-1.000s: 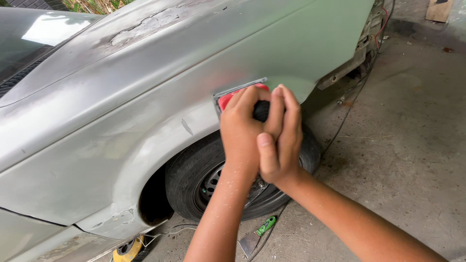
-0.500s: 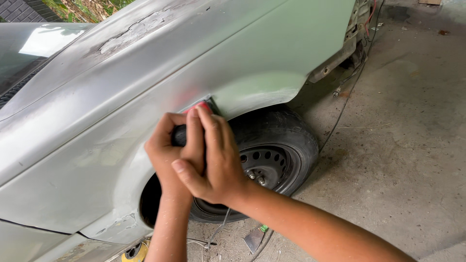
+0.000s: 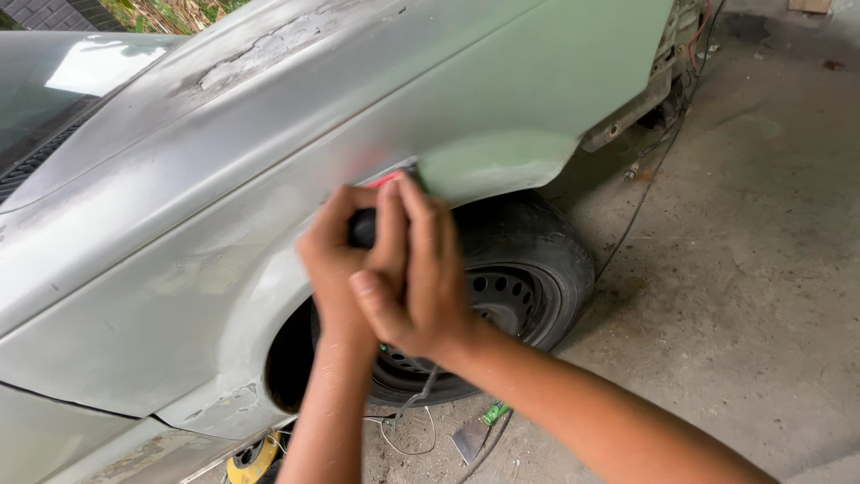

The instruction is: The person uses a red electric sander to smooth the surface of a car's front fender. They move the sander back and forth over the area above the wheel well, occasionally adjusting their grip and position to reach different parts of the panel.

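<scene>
Both hands press a red sanding block with a black knob (image 3: pixel 388 182) against the grey-green car fender (image 3: pixel 502 116), just above the wheel arch. My left hand (image 3: pixel 336 260) grips the black knob from the left. My right hand (image 3: pixel 417 269) lies over the left one, fingers wrapped across the block. Most of the block is hidden under the hands. The black tyre on a steel wheel (image 3: pixel 524 278) sits right below and behind them.
The fender's upper skin has flaking, sanded paint (image 3: pixel 242 67). Loose wires (image 3: pixel 408 430), a small green piece (image 3: pixel 494 413) and a yellow tool (image 3: pixel 251 459) lie on the concrete floor (image 3: pixel 743 296) under the wheel. The open front end with hanging cables (image 3: pixel 667 81) is at the upper right.
The hands and sanding block slid left along the wheel arch edge from the green area onto the grey area; the view shifted with them.
</scene>
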